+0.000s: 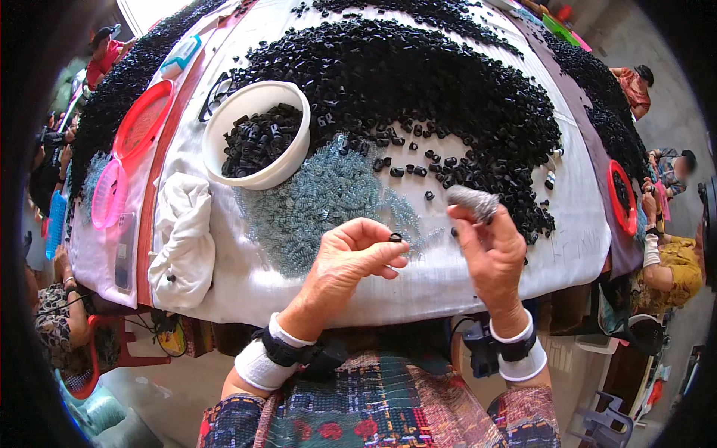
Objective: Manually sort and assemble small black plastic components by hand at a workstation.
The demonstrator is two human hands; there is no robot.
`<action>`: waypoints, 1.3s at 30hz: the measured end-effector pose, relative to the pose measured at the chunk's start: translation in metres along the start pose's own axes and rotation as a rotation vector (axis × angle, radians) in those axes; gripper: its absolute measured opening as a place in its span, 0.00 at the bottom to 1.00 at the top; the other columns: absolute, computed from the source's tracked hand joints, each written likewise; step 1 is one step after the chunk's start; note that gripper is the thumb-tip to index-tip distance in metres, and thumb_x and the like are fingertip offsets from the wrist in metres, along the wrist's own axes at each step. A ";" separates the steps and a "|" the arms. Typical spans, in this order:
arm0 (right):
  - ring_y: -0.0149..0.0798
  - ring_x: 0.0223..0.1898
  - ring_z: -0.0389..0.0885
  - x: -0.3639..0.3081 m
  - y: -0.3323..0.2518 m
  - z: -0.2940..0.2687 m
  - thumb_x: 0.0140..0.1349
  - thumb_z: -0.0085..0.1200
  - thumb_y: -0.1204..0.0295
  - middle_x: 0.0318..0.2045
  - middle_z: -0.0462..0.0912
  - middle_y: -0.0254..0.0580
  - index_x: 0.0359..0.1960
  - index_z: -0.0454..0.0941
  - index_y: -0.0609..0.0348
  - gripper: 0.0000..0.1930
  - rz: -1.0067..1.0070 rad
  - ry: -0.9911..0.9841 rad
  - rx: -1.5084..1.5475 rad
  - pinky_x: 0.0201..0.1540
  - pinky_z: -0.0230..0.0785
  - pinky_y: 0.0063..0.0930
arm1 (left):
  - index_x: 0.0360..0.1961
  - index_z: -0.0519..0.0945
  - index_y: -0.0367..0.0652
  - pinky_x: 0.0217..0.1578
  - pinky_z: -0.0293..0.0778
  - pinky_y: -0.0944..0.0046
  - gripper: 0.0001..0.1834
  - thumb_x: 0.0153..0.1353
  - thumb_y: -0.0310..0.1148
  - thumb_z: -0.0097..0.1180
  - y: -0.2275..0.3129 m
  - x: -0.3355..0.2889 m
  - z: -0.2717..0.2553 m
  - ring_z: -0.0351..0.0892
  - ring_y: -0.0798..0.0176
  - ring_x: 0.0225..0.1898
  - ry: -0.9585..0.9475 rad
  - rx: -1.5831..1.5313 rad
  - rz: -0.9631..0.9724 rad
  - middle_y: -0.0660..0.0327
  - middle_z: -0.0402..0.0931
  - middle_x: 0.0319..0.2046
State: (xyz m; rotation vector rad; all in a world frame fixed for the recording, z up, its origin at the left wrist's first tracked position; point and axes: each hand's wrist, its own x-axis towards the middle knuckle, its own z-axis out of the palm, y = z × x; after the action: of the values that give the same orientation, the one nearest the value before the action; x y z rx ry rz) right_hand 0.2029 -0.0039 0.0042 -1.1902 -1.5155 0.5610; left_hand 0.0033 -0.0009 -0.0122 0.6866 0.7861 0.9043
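Note:
My left hand (347, 257) pinches a small black plastic part (395, 237) between thumb and forefinger, above the near edge of the cloth. To its right, my right hand (489, 250) is raised with thumb and fingers bent together. A grey wrap (473, 200) covers its forefinger. What those fingers hold, if anything, I cannot make out. Just beyond my left hand spreads a heap of small bluish coil springs (299, 216). Behind the springs and to the right lies a large pile of black plastic parts (448, 82), some loose ones scattered near my right hand.
A white tub (216, 142) of black parts stands at the left beside a crumpled white cloth (183, 239). Glasses (215, 97) lie behind the tub. Red (166, 97) and pink baskets (110, 194) sit farther left. Other people work at both sides.

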 end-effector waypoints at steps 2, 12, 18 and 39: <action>0.22 0.27 0.77 0.000 0.004 -0.011 0.55 0.53 0.85 0.33 0.83 0.37 0.43 0.77 0.61 0.13 0.059 -0.029 -0.077 0.28 0.68 0.16 | 0.38 0.76 0.39 0.30 0.79 0.68 0.09 0.57 0.25 0.60 0.000 0.000 -0.005 0.82 0.63 0.32 0.024 -0.042 0.021 0.53 0.81 0.33; 0.48 0.37 0.75 -0.003 0.034 -0.007 0.45 0.54 0.84 0.31 0.77 0.47 0.36 0.75 0.64 0.14 -0.257 -0.303 -0.614 0.41 0.69 0.37 | 0.40 0.77 0.37 0.31 0.79 0.68 0.10 0.57 0.25 0.60 -0.004 0.003 -0.009 0.81 0.64 0.32 -0.029 -0.028 -0.047 0.54 0.80 0.33; 0.46 0.35 0.74 -0.007 0.044 -0.004 0.45 0.55 0.83 0.30 0.76 0.45 0.35 0.74 0.64 0.13 -0.290 -0.308 -0.783 0.39 0.68 0.35 | 0.39 0.78 0.35 0.31 0.79 0.70 0.10 0.56 0.25 0.61 -0.006 0.001 -0.010 0.81 0.66 0.32 -0.029 -0.002 -0.054 0.56 0.80 0.32; 0.54 0.31 0.74 -0.002 -0.010 0.007 0.46 0.55 0.85 0.30 0.73 0.53 0.38 0.72 0.67 0.15 -0.317 -0.352 -0.380 0.33 0.69 0.41 | 0.39 0.79 0.36 0.30 0.76 0.72 0.11 0.57 0.28 0.62 -0.013 0.001 0.002 0.79 0.70 0.30 -0.024 0.186 0.112 0.61 0.80 0.29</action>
State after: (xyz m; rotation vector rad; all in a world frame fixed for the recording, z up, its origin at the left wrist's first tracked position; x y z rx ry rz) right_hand 0.1926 -0.0079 0.0097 -1.1359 -2.1366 0.2814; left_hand 0.0103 -0.0063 -0.0215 0.9105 0.8239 0.9297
